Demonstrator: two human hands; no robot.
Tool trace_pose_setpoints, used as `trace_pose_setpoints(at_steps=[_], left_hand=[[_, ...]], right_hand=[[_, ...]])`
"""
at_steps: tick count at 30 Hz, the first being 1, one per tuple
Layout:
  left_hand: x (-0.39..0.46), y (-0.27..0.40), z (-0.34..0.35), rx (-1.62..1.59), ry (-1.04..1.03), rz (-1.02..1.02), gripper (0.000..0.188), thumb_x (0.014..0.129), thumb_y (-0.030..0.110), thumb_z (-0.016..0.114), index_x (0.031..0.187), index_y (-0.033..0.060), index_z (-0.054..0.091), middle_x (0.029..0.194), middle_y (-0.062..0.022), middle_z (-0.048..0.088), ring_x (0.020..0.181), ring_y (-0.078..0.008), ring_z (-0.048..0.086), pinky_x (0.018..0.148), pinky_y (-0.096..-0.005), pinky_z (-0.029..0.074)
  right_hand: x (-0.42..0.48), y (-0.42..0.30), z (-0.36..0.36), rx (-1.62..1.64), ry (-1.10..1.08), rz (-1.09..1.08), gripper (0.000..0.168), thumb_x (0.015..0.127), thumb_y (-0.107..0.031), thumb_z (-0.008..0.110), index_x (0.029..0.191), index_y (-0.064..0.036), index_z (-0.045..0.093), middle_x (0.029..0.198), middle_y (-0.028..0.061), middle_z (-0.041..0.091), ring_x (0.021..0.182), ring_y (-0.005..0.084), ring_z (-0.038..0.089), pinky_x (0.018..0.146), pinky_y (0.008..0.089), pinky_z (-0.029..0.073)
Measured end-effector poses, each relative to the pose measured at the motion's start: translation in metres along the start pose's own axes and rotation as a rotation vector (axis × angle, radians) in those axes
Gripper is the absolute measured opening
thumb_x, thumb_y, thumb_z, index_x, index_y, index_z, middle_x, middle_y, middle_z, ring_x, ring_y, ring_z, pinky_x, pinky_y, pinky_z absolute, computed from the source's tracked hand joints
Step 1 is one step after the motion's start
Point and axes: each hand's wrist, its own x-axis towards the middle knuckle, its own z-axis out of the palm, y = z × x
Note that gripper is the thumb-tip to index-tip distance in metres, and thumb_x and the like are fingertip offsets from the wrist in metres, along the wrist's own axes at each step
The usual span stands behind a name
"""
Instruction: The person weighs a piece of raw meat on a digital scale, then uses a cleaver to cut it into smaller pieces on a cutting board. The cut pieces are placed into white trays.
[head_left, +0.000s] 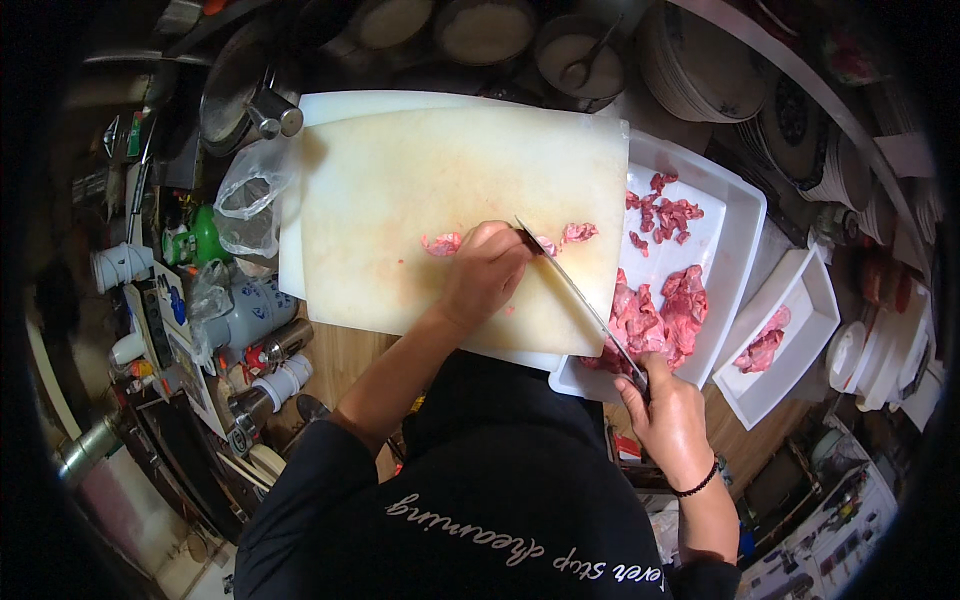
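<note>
My left hand (487, 270) is curled over raw meat on a pale plastic cutting board (405, 172). A bit of pink meat (442, 244) shows left of the knuckles; most of what the fingers cover is hidden. In my right hand (667, 412) is the handle of a kitchen knife (577, 292). Its blade runs diagonally up across the board, the tip end right beside my left fingers. Just beyond the blade lies a small cut piece of meat (580, 232). Partly under the board's right side, a white plastic tub (739, 217) holds large meat chunks (660, 311) and smaller cut pieces (671, 214).
A smaller white tray (814, 300) with meat stands at the far right. Pots (484, 34) line the back, beside stacked plates (701, 60). A clear plastic bag (255, 195) and a green bottle (206, 234) are left of the board.
</note>
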Motion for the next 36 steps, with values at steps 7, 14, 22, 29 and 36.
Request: trace_pose_setpoints(at_steps=[7,14,22,29,36], left_hand=[[0.008,0.004,0.001,0.014,-0.025,-0.044,0.023,0.077,-0.003,0.071,0.097,0.0074,0.07,0.098,-0.0075,0.068,0.096,-0.0305,0.064,0.082,-0.04,0.054],[0.001,-0.002,-0.003,-0.013,0.104,-0.121,0.021,0.078,-0.008,0.067,0.094,0.0049,0.07,0.099,-0.0085,0.069,0.099,-0.0302,0.064,0.084,-0.0385,0.055],[0.0,0.003,-0.005,0.099,0.024,-0.069,0.02,0.076,-0.004,0.071,0.094,0.0049,0.069,0.097,-0.0081,0.066,0.098,-0.0282,0.064,0.083,-0.0371,0.055],[-0.012,-0.007,-0.03,0.209,0.185,-0.181,0.022,0.081,0.002,0.07,0.102,0.0032,0.071,0.112,-0.014,0.068,0.106,-0.033,0.064,0.09,-0.0407,0.054],[-0.044,-0.025,-0.073,0.384,0.074,-0.291,0.02,0.084,0.009,0.072,0.104,0.0058,0.073,0.122,-0.0146,0.066,0.115,-0.0359,0.06,0.097,-0.0448,0.049]], right_hand=[[0.095,-0.043,0.049,0.075,0.137,-0.131,0.03,0.096,-0.026,0.07,0.1,-0.001,0.053,0.067,0.0249,0.065,0.065,0.0459,0.067,0.058,0.0524,0.054],[0.031,-0.005,0.042,0.16,0.173,-0.036,0.03,0.094,-0.024,0.073,0.109,-0.003,0.058,0.076,0.0224,0.068,0.07,0.0446,0.069,0.06,0.0511,0.053],[0.035,-0.02,0.041,0.124,0.042,-0.039,0.03,0.095,-0.023,0.072,0.105,0.001,0.057,0.074,0.0245,0.068,0.07,0.0452,0.068,0.059,0.0511,0.054],[0.091,-0.045,0.053,0.181,0.179,-0.122,0.031,0.095,-0.025,0.072,0.107,-0.001,0.058,0.075,0.0249,0.068,0.071,0.0464,0.068,0.061,0.0523,0.053],[0.022,-0.022,0.044,0.084,0.039,-0.083,0.03,0.093,-0.026,0.074,0.11,-0.005,0.062,0.079,0.0218,0.07,0.073,0.0425,0.07,0.062,0.0479,0.055]])
